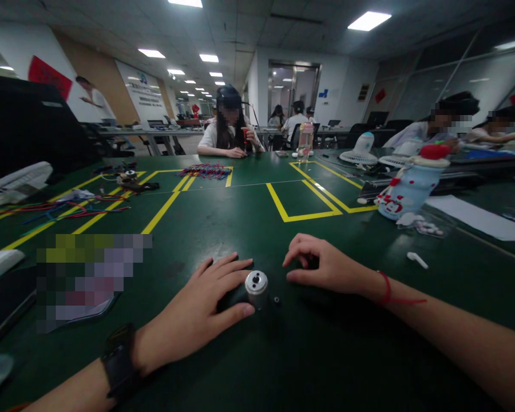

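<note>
A small silver metal cylinder (256, 282), which looks like a little motor, stands upright on the green table with a dark centre and small holes on its top face. My left hand (206, 294) lies flat with fingers spread; its thumb and forefinger are on either side of the cylinder, and I cannot tell whether they touch it. Just right of the cylinder is a tiny metal ring or nut (277, 300). My right hand (320, 263) is held to the right, loosely curled, with a gap between thumb and forefinger and nothing visible in it.
A blue bottle with a red lid (412, 186) and a white earbud (418, 260) are at right. Wires (64, 209) and a blurred packet (90, 280) lie at left. Yellow tape (311, 217) marks the table (236, 217). A person (229, 129) sits opposite.
</note>
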Demonstrator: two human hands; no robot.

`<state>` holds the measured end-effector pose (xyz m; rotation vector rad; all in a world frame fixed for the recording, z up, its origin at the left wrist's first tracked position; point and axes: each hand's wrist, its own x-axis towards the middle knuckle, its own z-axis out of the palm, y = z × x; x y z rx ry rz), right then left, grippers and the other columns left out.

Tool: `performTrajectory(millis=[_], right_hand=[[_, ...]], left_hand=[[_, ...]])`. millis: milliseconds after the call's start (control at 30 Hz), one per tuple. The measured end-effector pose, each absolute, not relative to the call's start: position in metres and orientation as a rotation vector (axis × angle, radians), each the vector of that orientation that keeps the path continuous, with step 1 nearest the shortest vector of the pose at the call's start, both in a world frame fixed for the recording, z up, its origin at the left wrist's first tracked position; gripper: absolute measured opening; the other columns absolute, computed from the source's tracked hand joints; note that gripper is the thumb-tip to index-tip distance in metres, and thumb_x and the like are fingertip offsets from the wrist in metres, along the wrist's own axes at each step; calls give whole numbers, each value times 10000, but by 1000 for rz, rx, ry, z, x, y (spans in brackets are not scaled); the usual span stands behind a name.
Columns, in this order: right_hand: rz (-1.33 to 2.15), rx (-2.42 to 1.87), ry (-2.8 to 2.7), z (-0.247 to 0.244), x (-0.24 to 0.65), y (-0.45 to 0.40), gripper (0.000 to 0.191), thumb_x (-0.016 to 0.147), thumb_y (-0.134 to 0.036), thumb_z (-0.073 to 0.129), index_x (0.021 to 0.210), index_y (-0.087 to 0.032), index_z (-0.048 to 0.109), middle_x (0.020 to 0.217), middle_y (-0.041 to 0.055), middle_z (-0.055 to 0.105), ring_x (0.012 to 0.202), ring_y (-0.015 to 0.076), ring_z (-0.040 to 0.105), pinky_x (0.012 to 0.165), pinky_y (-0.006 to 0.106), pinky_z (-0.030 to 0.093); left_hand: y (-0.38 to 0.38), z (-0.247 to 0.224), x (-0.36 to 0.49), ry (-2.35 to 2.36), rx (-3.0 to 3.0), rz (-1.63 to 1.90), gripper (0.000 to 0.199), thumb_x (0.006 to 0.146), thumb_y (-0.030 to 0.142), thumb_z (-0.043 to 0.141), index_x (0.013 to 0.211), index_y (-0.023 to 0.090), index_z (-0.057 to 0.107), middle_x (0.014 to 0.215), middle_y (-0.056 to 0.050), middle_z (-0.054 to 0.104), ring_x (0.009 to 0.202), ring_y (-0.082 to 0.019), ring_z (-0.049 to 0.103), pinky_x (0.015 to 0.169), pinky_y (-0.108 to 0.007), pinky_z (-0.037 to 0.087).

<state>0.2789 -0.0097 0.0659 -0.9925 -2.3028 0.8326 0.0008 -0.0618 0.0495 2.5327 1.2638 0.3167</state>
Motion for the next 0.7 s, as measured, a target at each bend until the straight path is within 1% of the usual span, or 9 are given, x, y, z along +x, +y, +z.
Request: performTrajectory(millis=[67,167,200,267,367,467,700], right_hand=[[800,-869,-2483,70,266,-23,276,721,-387,734,919,-198,698,952,33,554,768,129,515,679,271,428],[714,-834,-2570,70,253,-31,182,756,-369,715,858,-218,714,932,24,551,843,147,524,773,305,417],[722,-838,-2559,70,250,-31,159,778,-355,696,848,-212,712,929,25,549,843,145,525,772,303,418],[774,-856,-2475,71,244,-30,149,811,-333,664,856,-194,694,916,26,544,798,130,520,714,274,428],[786,-888,-2273,76,231,-30,136,833,-312,639,859,-181,663,894,21,541,728,113,497,647,248,429],[747,-844,-2175,81,215,-34,121,837,-301,636,865,-186,657,920,25,541,753,116,505,666,250,441],[639,-787,-2213,75,202,-39,79,829,-249,634,876,-189,655,925,28,534,793,128,518,694,265,446]], left_hand=[[-64,50,-4,1266,2529,348,518,930,495,519,1407,400,337,1494,15,377,1397,-307,249,1091,-627,155],[-66,51,-10,1267,2534,358,484,936,474,520,1391,392,376,1487,9,391,1390,-315,264,1089,-625,162],[-67,52,-13,1268,2539,352,458,941,468,512,1378,391,396,1488,11,389,1391,-313,263,1089,-624,161],[-67,52,-18,1268,2546,345,427,950,463,498,1363,390,418,1489,13,387,1392,-308,262,1089,-620,165],[-67,52,-25,1264,2550,356,429,947,466,503,1361,386,424,1481,9,399,1386,-310,275,1088,-618,174],[-64,49,-29,1260,2564,377,439,944,468,507,1367,396,415,1472,12,411,1378,-314,289,1085,-624,178],[-60,39,-26,1248,2589,368,461,951,464,498,1391,402,380,1472,5,410,1379,-311,286,1083,-623,187]])
